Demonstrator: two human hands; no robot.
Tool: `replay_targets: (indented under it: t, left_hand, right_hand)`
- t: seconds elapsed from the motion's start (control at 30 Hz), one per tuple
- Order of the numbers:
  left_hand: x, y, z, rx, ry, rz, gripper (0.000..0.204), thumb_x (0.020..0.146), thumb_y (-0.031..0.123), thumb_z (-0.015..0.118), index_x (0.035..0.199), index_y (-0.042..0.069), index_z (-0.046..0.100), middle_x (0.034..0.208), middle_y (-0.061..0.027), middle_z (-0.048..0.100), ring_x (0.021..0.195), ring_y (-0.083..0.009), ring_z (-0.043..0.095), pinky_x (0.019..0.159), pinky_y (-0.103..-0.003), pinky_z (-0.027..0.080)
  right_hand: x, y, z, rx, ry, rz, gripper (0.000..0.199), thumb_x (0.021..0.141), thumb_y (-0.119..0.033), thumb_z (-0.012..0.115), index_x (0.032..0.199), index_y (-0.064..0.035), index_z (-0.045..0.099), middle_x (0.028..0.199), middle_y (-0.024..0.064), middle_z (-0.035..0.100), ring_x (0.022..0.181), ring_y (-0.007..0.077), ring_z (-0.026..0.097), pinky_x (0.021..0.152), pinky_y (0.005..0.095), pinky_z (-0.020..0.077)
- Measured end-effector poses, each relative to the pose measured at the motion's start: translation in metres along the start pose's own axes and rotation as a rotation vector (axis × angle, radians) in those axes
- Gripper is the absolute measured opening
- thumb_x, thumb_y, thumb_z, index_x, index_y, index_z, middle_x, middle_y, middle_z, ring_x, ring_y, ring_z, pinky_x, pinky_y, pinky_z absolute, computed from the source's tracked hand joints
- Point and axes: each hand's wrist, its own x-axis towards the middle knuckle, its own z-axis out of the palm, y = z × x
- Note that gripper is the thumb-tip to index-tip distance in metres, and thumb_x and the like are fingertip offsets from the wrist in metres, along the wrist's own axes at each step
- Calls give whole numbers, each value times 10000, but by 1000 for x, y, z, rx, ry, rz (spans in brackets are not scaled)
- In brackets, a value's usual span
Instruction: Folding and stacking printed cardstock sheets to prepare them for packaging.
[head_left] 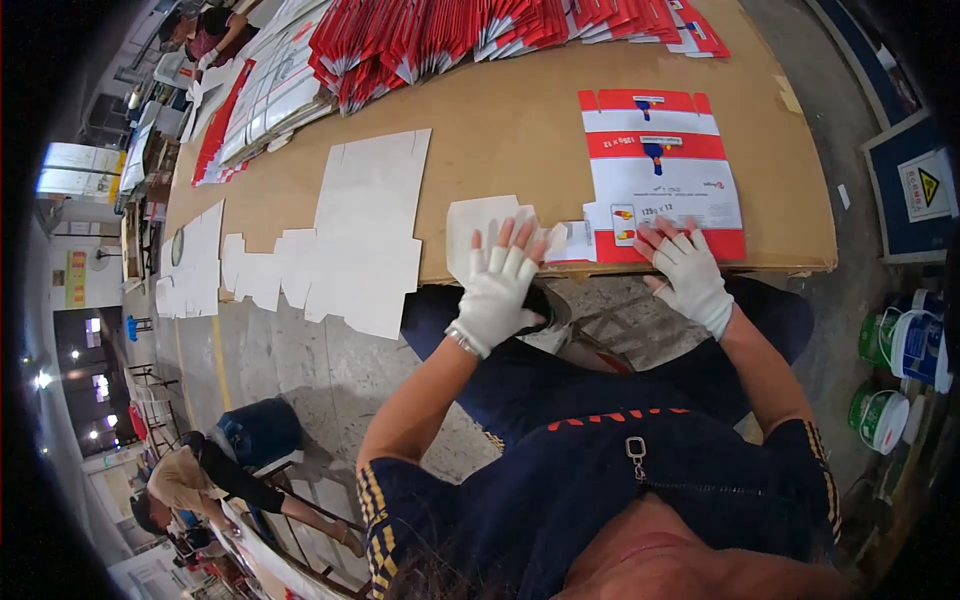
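The desk (510, 125) had a smooth brown top that looked like cardboard, and on it, near the front edge at the right, lay a flat carton (665, 175) of thin board, with straight folds and cut tabs. The printed panel was nearly square, a little longer in the direction away from the person. Its notched end pointed to the far side, and a small flap (577, 238) pointed left. The panel was red and white in bands, with small coloured pictures and dark print. A pale, unprinted piece (475, 225) lay just beside this flap; whether they were joined, I cannot tell.

Both hands wore white knitted gloves with bare fingertips. The left hand (497, 290) was flat with fingers spread over the pale piece; the right hand (690, 272) was spread on the carton's near edge. Neither gripped anything visible.
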Motion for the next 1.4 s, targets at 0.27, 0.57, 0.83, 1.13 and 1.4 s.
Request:
replay_targets:
  t: [0.27,0.57,0.83,1.13,1.4]
  left_hand:
    - [-22,-46,32,-809,548,-492,887,697,-10,722,1427,59,224,1384,-142,399,1264,-273,420,1068,-420,311]
    - [46,-7,60,-1451,938,-674,483,850,98,647,1277,-2,443,1169,-102,540,1004,-192,551,907,-320,411]
    - [48,0,47,-295,316,142,790,706,77,659,1412,27,310,1488,-179,272,1393,-366,223,1119,-556,158]
    - [62,19,48,7,207,-37,648,814,468,592,1403,279,399,1498,-124,268,1392,-370,208,1002,-671,226]
    - [63,21,43,10,131,-14,606,836,416,590,1395,261,417,1489,-136,280,1384,-375,220,1006,-659,224]
  right_hand:
    - [-2,-3,-3,39,54,29,590,774,-283,629,1322,-113,494,1409,73,444,1332,272,357,1107,526,176]
    - [-3,-3,7,-48,65,32,577,785,-295,623,1327,-147,492,1404,33,452,1324,249,368,1097,540,191]
    - [6,5,-1,-115,71,-60,457,884,-170,402,1334,-139,476,1400,70,450,1324,259,385,1053,591,247]
    - [11,8,7,-184,80,-98,454,881,-195,432,1332,-166,477,1407,57,446,1324,245,386,1032,620,268]
    - [3,7,16,-157,75,-127,425,879,-200,459,1300,-154,500,1388,47,471,1338,223,369,1050,638,232]
